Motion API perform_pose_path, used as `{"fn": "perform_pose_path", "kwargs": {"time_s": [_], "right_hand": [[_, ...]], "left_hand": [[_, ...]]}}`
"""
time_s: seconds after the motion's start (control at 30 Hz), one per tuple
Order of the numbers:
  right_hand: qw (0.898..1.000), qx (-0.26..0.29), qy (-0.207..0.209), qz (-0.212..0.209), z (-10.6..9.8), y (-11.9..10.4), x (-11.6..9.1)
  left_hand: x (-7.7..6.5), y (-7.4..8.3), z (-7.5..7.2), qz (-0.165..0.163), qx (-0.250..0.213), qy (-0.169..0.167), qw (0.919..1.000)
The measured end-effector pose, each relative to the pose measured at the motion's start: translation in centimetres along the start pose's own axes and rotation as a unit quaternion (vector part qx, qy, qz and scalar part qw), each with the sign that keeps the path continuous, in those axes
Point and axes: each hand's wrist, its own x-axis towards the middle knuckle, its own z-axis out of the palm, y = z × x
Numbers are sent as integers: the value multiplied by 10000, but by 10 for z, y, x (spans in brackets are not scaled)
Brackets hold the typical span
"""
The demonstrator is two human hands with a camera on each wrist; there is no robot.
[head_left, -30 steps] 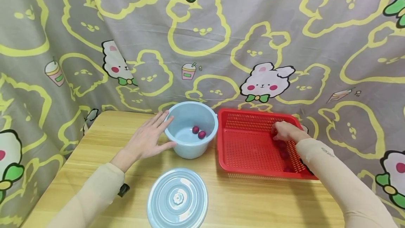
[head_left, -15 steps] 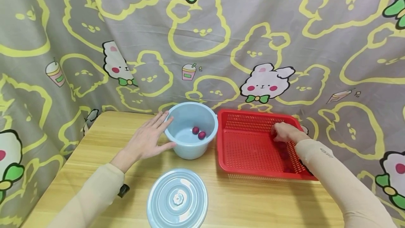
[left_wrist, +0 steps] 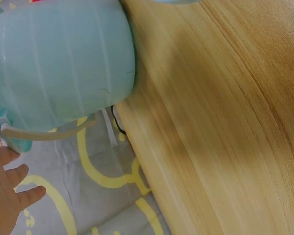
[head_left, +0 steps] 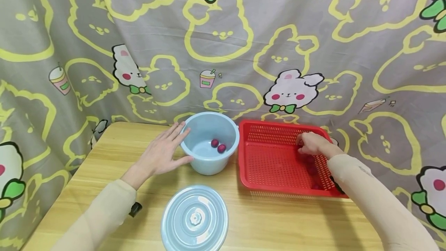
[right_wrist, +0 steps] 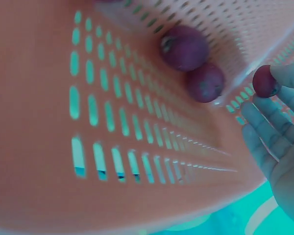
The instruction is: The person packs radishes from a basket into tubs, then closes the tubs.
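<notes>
My left hand [head_left: 161,152] is spread at the left rim of a light blue plastic bucket [head_left: 209,165]. Its fingers are straight, and in the left wrist view they lie close to the bucket's handle [left_wrist: 44,134]. Two small round dark red fruits [head_left: 221,148] lie on the bucket's floor. Inside the right end of a red perforated basket [head_left: 275,187], my right hand [head_left: 313,143] reaches down. There, in the right wrist view, thumb and fingers pinch one dark red fruit [right_wrist: 265,81]. More such fruits [right_wrist: 184,48] rest along the basket's end, partly shadowed under my arm.
A round light blue lid [head_left: 195,218] with a knob lies on the wooden table [head_left: 271,224] in front of the bucket. Bucket and basket stand side by side near the table's back edge. Behind them hangs a patterned grey curtain [head_left: 240,49].
My right hand has shifted very slightly left and up inside the basket. The left hand, the bucket with its fruits and the lid stay where they were.
</notes>
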Motion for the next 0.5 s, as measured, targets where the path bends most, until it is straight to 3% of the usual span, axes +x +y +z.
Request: {"fn": "perform_pose_path", "kwargs": {"time_s": [0.5], "right_hand": [[9945,584,734,-471,-14,-43,-16]], "left_hand": [[0,0,-1,-10,-30,-51,10000]]}}
